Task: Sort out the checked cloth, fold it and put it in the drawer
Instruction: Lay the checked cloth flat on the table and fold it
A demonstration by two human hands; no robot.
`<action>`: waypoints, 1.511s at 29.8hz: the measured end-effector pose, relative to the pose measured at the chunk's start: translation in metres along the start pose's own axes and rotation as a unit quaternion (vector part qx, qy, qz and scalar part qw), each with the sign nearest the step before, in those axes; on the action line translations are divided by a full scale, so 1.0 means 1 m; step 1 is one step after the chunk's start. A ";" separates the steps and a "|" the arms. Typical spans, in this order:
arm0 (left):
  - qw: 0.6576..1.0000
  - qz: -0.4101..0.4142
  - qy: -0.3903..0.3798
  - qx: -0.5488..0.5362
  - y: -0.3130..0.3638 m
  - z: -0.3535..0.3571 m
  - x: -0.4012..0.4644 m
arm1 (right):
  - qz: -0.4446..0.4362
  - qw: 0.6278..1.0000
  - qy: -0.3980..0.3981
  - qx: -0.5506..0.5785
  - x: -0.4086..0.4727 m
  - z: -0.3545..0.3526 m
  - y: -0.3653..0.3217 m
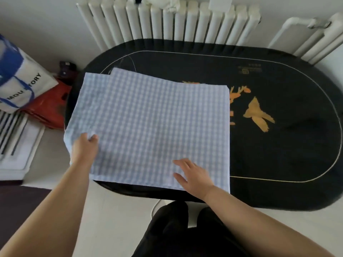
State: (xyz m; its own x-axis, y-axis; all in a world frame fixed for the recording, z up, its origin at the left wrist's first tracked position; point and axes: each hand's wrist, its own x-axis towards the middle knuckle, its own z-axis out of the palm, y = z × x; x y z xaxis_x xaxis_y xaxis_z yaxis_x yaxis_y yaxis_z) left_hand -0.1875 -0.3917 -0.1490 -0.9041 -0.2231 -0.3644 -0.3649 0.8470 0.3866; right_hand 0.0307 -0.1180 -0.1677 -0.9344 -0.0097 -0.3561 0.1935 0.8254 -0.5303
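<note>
Checked cloth (148, 123): pale blue and white, folded into a near-square slab, lying flat on the left half of the black oval table (287, 145). Its slightly longer axis runs from about 11 o'clock at the far side to 5 o'clock at the near side; far left corner points toward the radiator (167, 21). Left edge overhangs the table rim.

Left hand (84, 148): at the cloth's 8 o'clock edge, fingers curled round the hem, gripping it.

Right hand (193, 176): at the cloth's 5 o'clock, palm down, fingers spread and straight, pressing flat on the fabric, nothing clasped.

At 9 o'clock of the table, a white and blue bag (20, 80) over something red (50, 110). A gold bird motif (258, 114) shows on the table at the cloth's 3 o'clock.
</note>
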 end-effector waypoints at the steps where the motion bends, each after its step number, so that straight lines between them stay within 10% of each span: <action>1: 0.999 -0.026 -0.021 0.017 -0.012 0.000 0.009 | 0.008 1.000 -0.029 -0.007 0.007 0.001 -0.007; 7: 0.992 -0.084 -0.081 0.044 -0.041 0.012 0.031 | 0.035 0.992 -0.117 -0.030 0.036 0.014 -0.020; 16: 0.978 -0.126 0.096 -0.133 -0.039 -0.003 0.049 | 0.034 0.987 -0.145 -0.064 0.058 0.008 -0.022; 34: 0.980 -0.188 -0.006 -0.063 -0.073 -0.019 0.117 | 0.026 0.966 -0.221 -0.131 0.102 0.008 -0.053; 45: 0.995 -0.068 0.046 0.053 -0.072 -0.008 0.117 | 0.041 0.980 -0.174 -0.084 0.096 0.011 -0.043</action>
State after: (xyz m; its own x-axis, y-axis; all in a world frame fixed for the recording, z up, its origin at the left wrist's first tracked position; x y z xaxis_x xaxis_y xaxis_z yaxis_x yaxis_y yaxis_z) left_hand -0.2687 -0.4828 -0.2133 -0.8664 -0.3777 -0.3267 -0.4637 0.8513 0.2455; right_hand -0.0639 -0.1607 -0.1880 -0.7534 -0.1074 -0.6488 0.1845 0.9124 -0.3653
